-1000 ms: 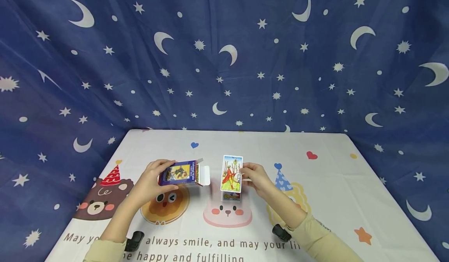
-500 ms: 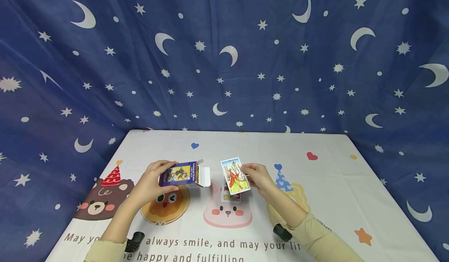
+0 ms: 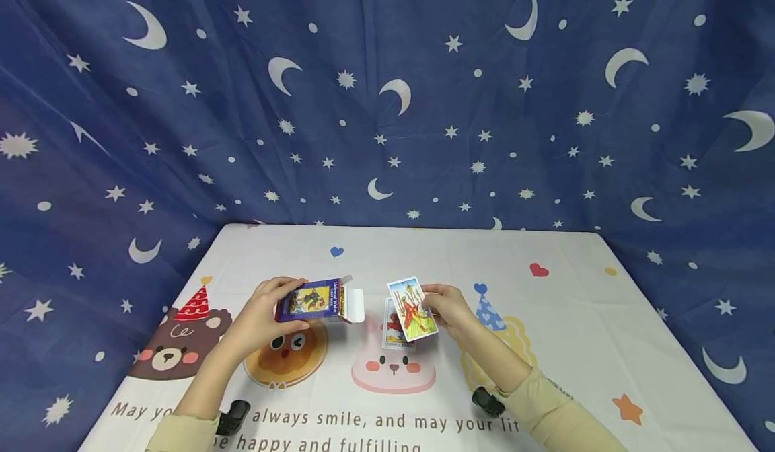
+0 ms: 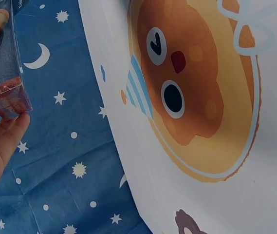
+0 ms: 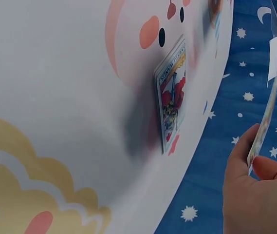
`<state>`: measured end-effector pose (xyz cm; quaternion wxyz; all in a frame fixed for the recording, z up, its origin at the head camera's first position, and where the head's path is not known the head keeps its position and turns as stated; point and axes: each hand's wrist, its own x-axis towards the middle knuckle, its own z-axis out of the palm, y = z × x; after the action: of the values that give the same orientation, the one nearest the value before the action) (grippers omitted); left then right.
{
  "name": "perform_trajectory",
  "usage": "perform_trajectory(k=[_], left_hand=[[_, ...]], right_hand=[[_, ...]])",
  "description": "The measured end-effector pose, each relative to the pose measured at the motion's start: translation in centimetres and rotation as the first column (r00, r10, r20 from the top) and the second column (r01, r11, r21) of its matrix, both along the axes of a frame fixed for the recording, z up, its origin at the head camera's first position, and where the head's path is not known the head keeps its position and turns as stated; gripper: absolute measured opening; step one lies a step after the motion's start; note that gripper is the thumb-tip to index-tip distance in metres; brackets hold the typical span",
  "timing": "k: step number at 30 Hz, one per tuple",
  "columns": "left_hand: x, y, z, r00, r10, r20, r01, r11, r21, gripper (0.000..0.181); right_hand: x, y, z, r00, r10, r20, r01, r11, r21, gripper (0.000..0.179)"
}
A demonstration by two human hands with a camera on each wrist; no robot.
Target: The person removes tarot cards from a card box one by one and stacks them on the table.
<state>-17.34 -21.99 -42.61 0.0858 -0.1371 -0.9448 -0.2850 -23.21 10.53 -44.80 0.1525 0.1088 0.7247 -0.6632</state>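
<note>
My left hand grips a purple-blue tarot card box by its left end. The box's white end flap stands open toward the right, with card edges showing just inside. Between thumb and fingers my right hand pinches a tarot card, face up and tilted, showing a red-clad figure among staves. Below it a small stack of tarot cards lies face up on the table; the held card overlaps it in the head view. In the right wrist view the held card appears edge-on, above the table.
The white tablecloth carries printed cartoon animals, hearts and lettering. Behind the table hangs a blue curtain with moons and stars. Black wrist devices sit near both sleeves.
My right hand has tilted the tarot card and drawn it slightly right, uncovering more of the stack beneath. The left hand and the box stay nearly still.
</note>
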Motion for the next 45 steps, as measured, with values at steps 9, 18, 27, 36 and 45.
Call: perform_trajectory(k=[9, 18, 27, 36, 45], left_hand=[[0.1, 0.0, 0.1, 1.000, 0.005, -0.005, -0.005, 1.000, -0.002, 0.073], [0.2, 0.1, 0.2, 1.000, 0.015, 0.016, -0.015, 1.000, -0.005, 0.074], [0.2, 0.1, 0.2, 0.999, 0.026, 0.025, -0.026, 1.000, -0.006, 0.073], [0.2, 0.0, 0.2, 0.999, 0.025, 0.026, -0.025, 1.000, -0.008, 0.073], [0.2, 0.0, 0.2, 0.999, 0.025, 0.028, -0.025, 1.000, -0.008, 0.073]], right_hand=[[0.0, 0.1, -0.4, 0.999, 0.026, 0.024, -0.026, 0.999, 0.023, 0.022], [-0.3, 0.7, -1.7, 0.999, 0.019, 0.026, -0.023, 0.988, 0.151, 0.016], [-0.9, 1.6, -2.4, 0.999, 0.041, 0.005, -0.041, 0.987, 0.157, 0.018], [-1.1, 1.8, -2.3, 0.997, 0.070, 0.038, -0.073, 0.993, 0.094, 0.024], [-1.5, 1.7, -2.8, 0.997, 0.054, 0.062, -0.060, 0.993, 0.103, 0.020]])
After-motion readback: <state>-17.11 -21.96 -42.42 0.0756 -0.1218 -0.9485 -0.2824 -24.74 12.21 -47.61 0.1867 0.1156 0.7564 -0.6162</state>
